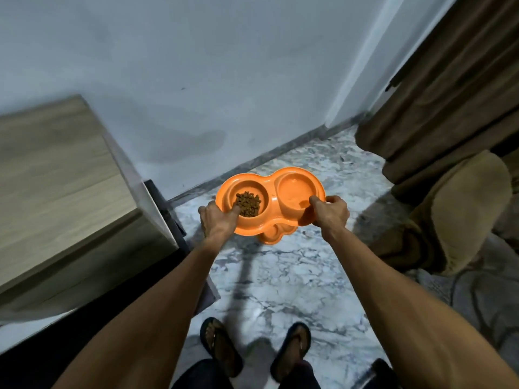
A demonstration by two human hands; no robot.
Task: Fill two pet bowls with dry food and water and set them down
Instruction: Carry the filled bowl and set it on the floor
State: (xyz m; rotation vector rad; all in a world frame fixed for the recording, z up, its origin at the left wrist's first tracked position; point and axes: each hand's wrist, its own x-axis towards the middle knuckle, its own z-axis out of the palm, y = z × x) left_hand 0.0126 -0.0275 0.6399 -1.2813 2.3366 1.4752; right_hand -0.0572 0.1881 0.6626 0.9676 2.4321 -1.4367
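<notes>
My left hand clamps the near-left rim of the orange double bowl, thumb hooked into the food cup; my right hand pinches the right rim, thumb inside the water cup. I hold the bowl in the air above the floor, long axis left to right, slightly tilted. It is smooth moulded plastic with two round cups, brown kibble in the left. Below, a marbled stone floor, wooden cabinet left, brown curtain right, pale wall ahead.

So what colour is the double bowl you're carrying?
Orange all over, seen best in the head view: double bowl.
</notes>
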